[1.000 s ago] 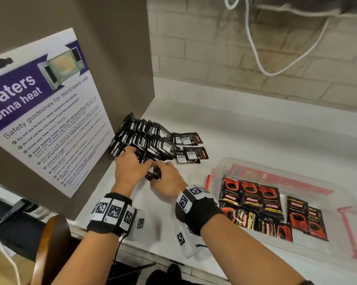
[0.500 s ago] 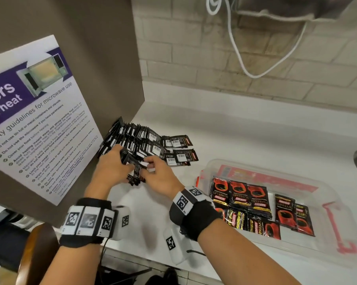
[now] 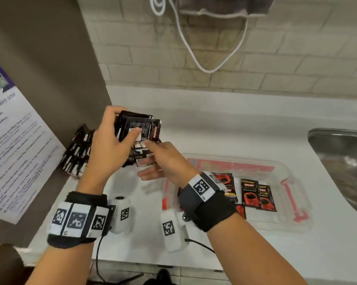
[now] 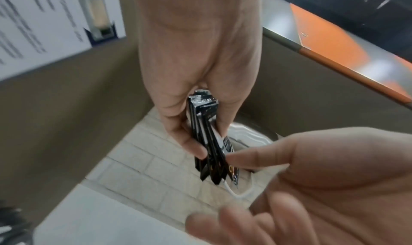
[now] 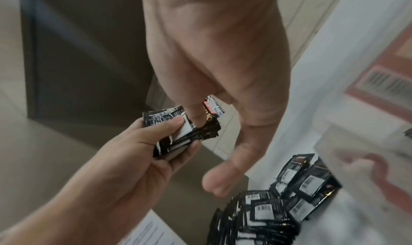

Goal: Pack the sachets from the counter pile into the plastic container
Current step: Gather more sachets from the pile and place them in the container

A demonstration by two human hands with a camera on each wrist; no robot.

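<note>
My left hand (image 3: pixel 124 128) holds a bundle of black sachets (image 3: pixel 141 128) lifted above the white counter, thumb across its front. In the left wrist view the bundle (image 4: pixel 208 143) is clamped edge-on between thumb and fingers. My right hand (image 3: pixel 151 159) is just below it, fingers straight, its index tip touching the bundle's lower edge; it holds nothing. The rest of the sachet pile (image 3: pixel 77 153) lies on the counter against the brown panel, and shows as a pile (image 5: pixel 267 213) in the right wrist view too. The clear plastic container (image 3: pixel 286 167) lies to the right with red-and-black sachets (image 3: pixel 249 195) flat inside.
A brown panel with a microwave-safety poster (image 3: pixel 19 151) stands at the left. A steel sink (image 3: pixel 342 165) is set into the counter at the far right. A white cable (image 3: pixel 194 58) hangs on the brick wall behind.
My left hand has lifted a bundle of sachets up off the counter pile. My right hand has left the pile and now touches the raised bundle from below.
</note>
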